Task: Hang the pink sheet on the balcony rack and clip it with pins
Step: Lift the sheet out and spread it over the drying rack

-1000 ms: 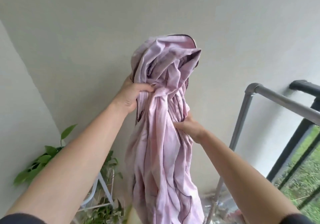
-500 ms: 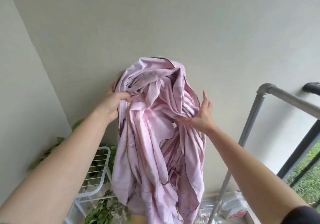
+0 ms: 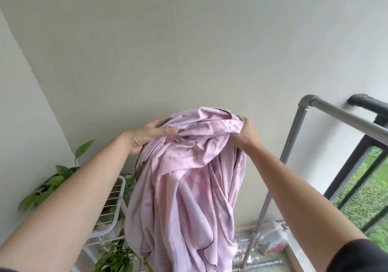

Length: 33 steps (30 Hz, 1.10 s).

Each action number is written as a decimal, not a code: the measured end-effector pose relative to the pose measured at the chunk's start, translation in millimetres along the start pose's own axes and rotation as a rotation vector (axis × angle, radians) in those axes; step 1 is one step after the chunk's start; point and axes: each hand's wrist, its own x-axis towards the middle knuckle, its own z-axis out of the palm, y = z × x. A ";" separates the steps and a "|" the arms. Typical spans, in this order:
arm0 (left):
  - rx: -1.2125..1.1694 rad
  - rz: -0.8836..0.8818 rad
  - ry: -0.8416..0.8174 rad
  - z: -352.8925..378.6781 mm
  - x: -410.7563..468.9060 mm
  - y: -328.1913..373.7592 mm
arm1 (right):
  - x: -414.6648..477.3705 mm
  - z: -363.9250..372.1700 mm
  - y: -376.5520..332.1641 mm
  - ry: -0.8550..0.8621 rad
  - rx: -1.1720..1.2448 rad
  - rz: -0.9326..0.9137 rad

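The pink sheet (image 3: pixel 184 187) hangs bunched in front of me, with thin dark piping along its edges. My left hand (image 3: pixel 147 135) grips its top at the left, thumb laid over the fabric. My right hand (image 3: pixel 247 131) grips the top at the right, fingers curled into the folds. The grey metal rack (image 3: pixel 298 129) stands to the right of the sheet, its top bar running off to the right edge. The sheet hangs apart from the rack. No pins are in view.
A black balcony railing (image 3: pixel 369 145) runs behind the rack, grass beyond it. A white wire stand (image 3: pixel 117 213) and leafy plants (image 3: pixel 52 183) sit low at the left. A plastic jug (image 3: pixel 273 240) lies on the floor by the rack's foot. A plain wall is ahead.
Both hands have come lower with the sheet. My right hand has shifted from the sheet's middle to its top right and closed on the fabric, spreading the bunch wider.
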 end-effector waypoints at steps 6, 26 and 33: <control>0.012 -0.248 -0.162 50.0 13.4 -45.8 | 7.0 -8.1 -55.5 0.022 0.432 -0.093; 0.113 0.522 0.579 22.2 44.0 23.6 | -20.6 5.8 -24.4 -0.940 0.122 0.036; 0.306 0.435 0.572 -14.2 37.2 36.8 | 17.7 20.4 -33.4 -0.533 -0.525 -0.143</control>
